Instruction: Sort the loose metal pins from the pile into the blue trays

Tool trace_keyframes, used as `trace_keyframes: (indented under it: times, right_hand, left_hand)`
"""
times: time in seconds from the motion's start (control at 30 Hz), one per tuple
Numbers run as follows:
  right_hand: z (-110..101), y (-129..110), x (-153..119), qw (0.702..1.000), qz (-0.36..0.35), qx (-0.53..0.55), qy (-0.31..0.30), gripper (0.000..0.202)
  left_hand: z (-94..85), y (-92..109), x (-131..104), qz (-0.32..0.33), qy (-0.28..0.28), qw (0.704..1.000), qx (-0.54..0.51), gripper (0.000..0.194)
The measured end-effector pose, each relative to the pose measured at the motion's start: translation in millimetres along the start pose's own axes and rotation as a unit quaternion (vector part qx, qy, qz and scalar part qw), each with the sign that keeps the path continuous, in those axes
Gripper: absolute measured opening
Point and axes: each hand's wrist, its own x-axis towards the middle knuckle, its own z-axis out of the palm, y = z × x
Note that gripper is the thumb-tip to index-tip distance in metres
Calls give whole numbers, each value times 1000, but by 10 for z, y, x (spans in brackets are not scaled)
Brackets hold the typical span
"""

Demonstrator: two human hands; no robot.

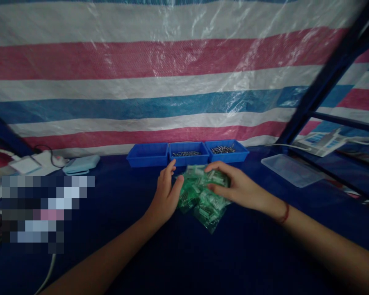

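Note:
A pile of small clear and green plastic bags [199, 192] with small parts inside lies on the dark blue table. At its left side is my left hand [167, 190], fingers apart and thumb beside the bags, holding nothing. My right hand [233, 186] reaches over the right part of the pile, its thumb and fingers curved round some bags. Just behind the pile stand three blue trays: the middle tray [189, 161] and the right tray [230, 157] contain metal pieces, while none show in the left tray [147, 164].
A light blue case [81, 164] and a white power strip [46, 163] with cables are at the back left. On the right lies a clear plastic lid [290, 170], near a blue metal frame [316, 86]. Striped sheeting [160, 61] hangs behind the table.

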Motion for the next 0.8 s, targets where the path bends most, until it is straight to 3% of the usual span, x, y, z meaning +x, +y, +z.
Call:
trace_keyframes:
  times: [0.07,0.13,0.23,0.33,0.4,0.5,0.6,0.8]
  right_hand:
    - [161,-22,1,998,-32,-19,-52,26]
    - [228,-31,17,994,-67,-55,-71,26]
    - [139,-15,107,989,-93,-101,-47,20]
    - [-22,60,292,985,-98,-142,4,14]
    - [-66,144,442,969,-97,-223,30,22]
    - [-3,281,642,941,-94,-324,15,31]
    - [120,358,761,937,-92,-338,15,18]
    - [135,225,761,935,-80,-334,92,22]
  left_hand:
    - [-26,37,-17,34,-1,999,22,49]
    - [-55,92,-35,91,-60,991,75,49]
    - [-74,158,-50,115,-160,969,147,48]
    - [-66,181,-52,119,-209,952,190,54]
    - [-59,183,-52,130,-216,946,204,59]
    - [-60,190,-52,131,-215,945,210,61]
    - [-71,201,-53,129,-217,945,208,61]
    - [-71,185,-66,131,-216,947,200,62]
